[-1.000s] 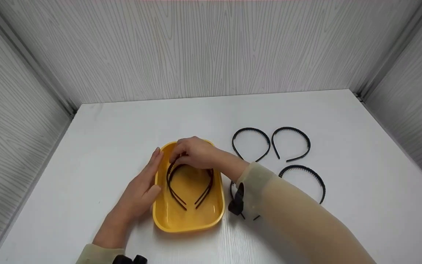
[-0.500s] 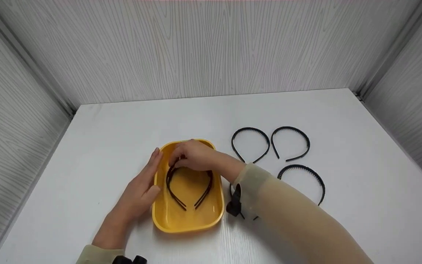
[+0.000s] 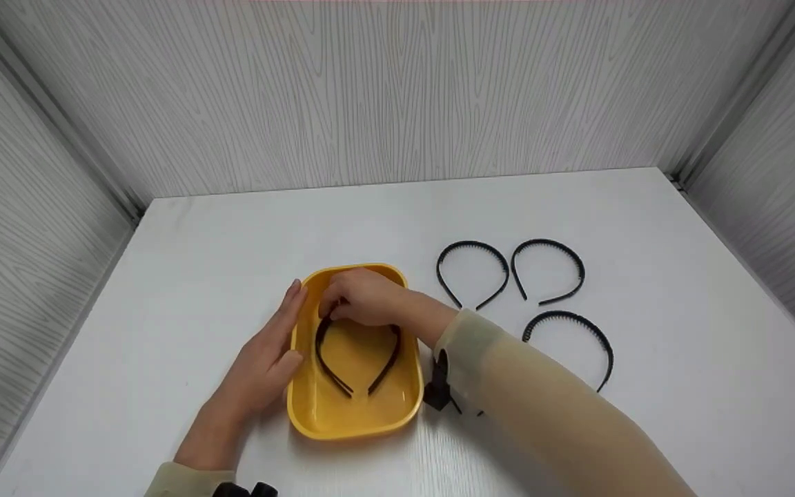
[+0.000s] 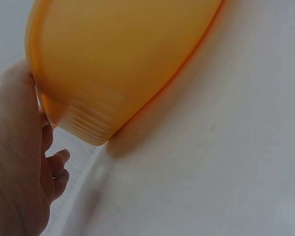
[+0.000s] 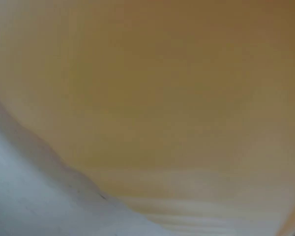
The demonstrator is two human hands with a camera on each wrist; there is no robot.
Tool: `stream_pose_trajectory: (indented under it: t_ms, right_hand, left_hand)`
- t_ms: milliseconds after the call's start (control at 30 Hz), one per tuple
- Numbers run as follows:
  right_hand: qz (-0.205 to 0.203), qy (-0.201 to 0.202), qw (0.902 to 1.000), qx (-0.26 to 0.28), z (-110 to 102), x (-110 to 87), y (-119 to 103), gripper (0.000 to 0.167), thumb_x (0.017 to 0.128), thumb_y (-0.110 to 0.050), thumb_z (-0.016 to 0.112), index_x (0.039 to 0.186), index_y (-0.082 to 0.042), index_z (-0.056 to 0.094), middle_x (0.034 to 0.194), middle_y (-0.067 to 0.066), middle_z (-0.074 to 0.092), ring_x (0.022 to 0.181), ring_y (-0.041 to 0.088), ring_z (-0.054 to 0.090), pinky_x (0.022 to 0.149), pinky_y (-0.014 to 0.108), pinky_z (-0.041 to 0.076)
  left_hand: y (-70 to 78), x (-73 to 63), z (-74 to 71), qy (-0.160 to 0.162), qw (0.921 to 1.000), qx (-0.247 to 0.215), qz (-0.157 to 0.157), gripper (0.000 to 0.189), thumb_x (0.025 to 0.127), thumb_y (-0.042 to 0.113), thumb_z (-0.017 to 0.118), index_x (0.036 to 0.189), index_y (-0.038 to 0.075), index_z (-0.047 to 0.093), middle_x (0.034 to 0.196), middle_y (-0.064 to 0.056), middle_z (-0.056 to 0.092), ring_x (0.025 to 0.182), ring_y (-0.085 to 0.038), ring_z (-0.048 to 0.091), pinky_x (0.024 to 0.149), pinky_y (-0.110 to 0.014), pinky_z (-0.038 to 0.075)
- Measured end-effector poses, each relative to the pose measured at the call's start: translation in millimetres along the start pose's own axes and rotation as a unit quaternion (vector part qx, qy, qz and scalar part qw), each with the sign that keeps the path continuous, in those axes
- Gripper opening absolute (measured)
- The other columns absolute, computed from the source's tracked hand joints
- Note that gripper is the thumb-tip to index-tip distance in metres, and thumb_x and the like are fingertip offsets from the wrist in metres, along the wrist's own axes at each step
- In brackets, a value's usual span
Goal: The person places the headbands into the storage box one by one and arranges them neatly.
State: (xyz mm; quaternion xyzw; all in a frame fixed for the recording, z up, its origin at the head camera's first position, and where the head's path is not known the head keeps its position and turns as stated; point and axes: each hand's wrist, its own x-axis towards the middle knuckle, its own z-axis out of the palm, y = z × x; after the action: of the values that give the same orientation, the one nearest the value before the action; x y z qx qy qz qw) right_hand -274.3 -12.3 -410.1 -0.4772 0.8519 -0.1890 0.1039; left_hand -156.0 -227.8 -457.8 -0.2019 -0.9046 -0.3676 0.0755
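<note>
In the head view, a yellow plastic tray [image 3: 352, 417] stands on the table with black headbands [image 3: 321, 352] inside, their open ends toward me. They lie nearly aligned, one over another. My right hand [image 3: 364, 297] reaches into the tray and pinches a headband at the upper left of its arc, hiding the top. My left hand [image 3: 259, 362] rests against the tray's left side, fingers extended along the rim and thumb at the edge. In the left wrist view, that hand [image 4: 17, 147] lies beside the tray wall [image 4: 113, 59]. The right wrist view shows mostly blurred yellow tray wall [image 5: 162, 98].
Right of the tray, toothed black headbands lie on the white table [image 3: 232, 241]: one at back left [image 3: 506, 266], one at back right [image 3: 582, 266], one nearer [image 3: 608, 345]. Another [image 3: 455, 406] is mostly hidden under my right forearm. Grey wood-grain panels [image 3: 397, 90] enclose the table.
My right hand has lowered slightly toward me inside the tray. The headbands there have drawn together, so their arcs overlap more closely. My left hand has stayed in place.
</note>
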Motion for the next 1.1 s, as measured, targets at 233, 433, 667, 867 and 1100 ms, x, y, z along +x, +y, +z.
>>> stream_pose_trajectory:
  t_ms: [233,433,667,867,1100]
  right_hand:
    - [0.001,-0.002,1.0000,-0.005,0.6,-0.1,-1.5,0.020,0.104,-0.011,0.067,0.118,-0.013,0.082,0.117,0.002,0.074,0.111,0.017,0.066,0.103,0.025,0.051]
    - [0.016,-0.010,0.9998,-0.004,1.6,0.1,-2.5,0.021,0.104,-0.013,0.066,0.119,-0.015,0.081,0.118,0.000,0.073,0.112,0.016,0.065,0.104,0.024,0.050]
    - [0.000,-0.001,1.0000,-0.005,3.5,0.5,-1.8,0.020,0.104,-0.011,0.067,0.118,-0.013,0.082,0.118,0.002,0.074,0.111,0.017,0.066,0.104,0.024,0.050]
    - [-0.005,-0.001,1.0000,-0.008,3.4,0.7,-1.2,0.020,0.104,-0.012,0.067,0.117,-0.013,0.082,0.118,0.002,0.074,0.112,0.017,0.066,0.104,0.025,0.050]
    - [-0.011,-0.003,0.9999,-0.011,3.0,1.7,-0.2,0.019,0.103,-0.013,0.068,0.116,-0.013,0.082,0.118,0.001,0.076,0.113,0.017,0.067,0.105,0.025,0.050]
  left_hand:
    - [0.4,-0.1,-0.1,-0.004,1.0000,0.002,-0.005,0.087,0.090,0.007,0.046,0.172,0.022,0.019,0.178,0.005,0.013,0.161,-0.014,0.019,0.123,-0.014,0.011]
    - [-0.2,0.0,0.1,-0.002,1.0000,0.002,-0.001,0.087,0.091,0.007,0.046,0.172,0.020,0.019,0.178,0.003,0.013,0.161,-0.014,0.019,0.123,-0.014,0.011]
    - [-1.2,0.0,0.2,0.000,1.0000,0.004,0.007,0.087,0.090,0.007,0.046,0.172,0.018,0.020,0.178,0.000,0.015,0.161,-0.015,0.019,0.123,-0.014,0.011]
    - [-3.1,0.0,0.6,0.002,0.9999,0.003,0.013,0.086,0.090,0.008,0.047,0.172,0.018,0.020,0.178,-0.002,0.016,0.161,-0.015,0.020,0.124,-0.015,0.012]
    - [-4.2,0.1,1.3,0.000,0.9999,0.000,0.014,0.086,0.091,0.009,0.048,0.172,0.020,0.020,0.178,0.000,0.015,0.161,-0.014,0.020,0.124,-0.016,0.012]
